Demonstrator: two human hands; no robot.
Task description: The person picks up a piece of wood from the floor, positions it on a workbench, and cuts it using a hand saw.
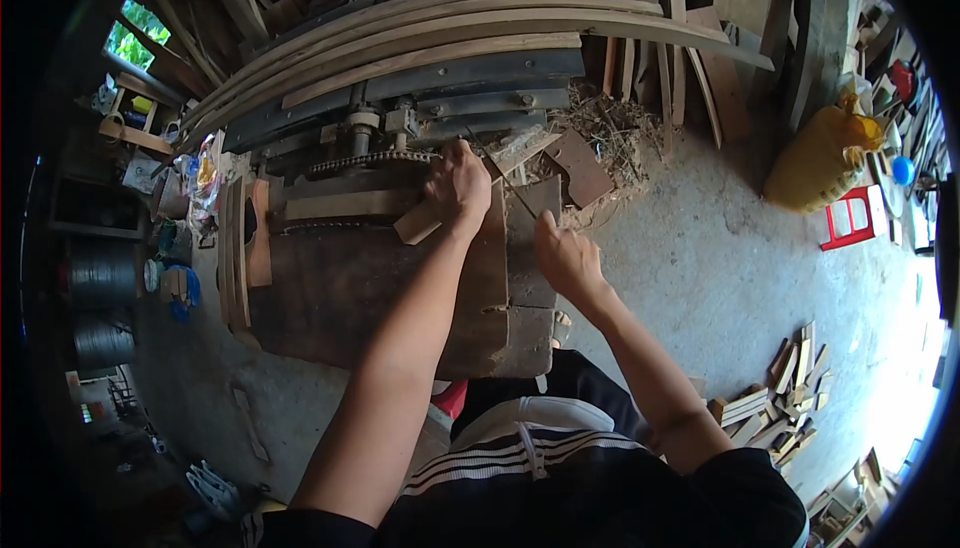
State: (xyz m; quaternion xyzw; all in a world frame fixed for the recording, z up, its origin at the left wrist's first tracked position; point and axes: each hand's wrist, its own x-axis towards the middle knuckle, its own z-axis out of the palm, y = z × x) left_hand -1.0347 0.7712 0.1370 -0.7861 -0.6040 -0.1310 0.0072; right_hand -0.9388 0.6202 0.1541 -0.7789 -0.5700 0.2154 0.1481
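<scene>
My right hand (568, 256) is closed around the near end of a thin dark rod (516, 188), which slants up and away to the left. My left hand (460, 186) is closed near the rod's far end, above the bench. What its fingers pinch is hidden at this angle. Just left of that hand runs a dark toothed chain (370, 161), beside a long pale wooden bar (350, 205). A small wood block (417, 222) lies under my left wrist. Below my forearm spreads the worn brown bench top (340, 288).
Long wooden strips (450, 23) lie across the machine behind. Shavings (625, 138) and a brown plate (580, 168) are to the right. Farther right stand a yellow sack (815, 163) and a red stool (852, 220). Wood offcuts (775, 393) pile on the concrete floor (680, 278).
</scene>
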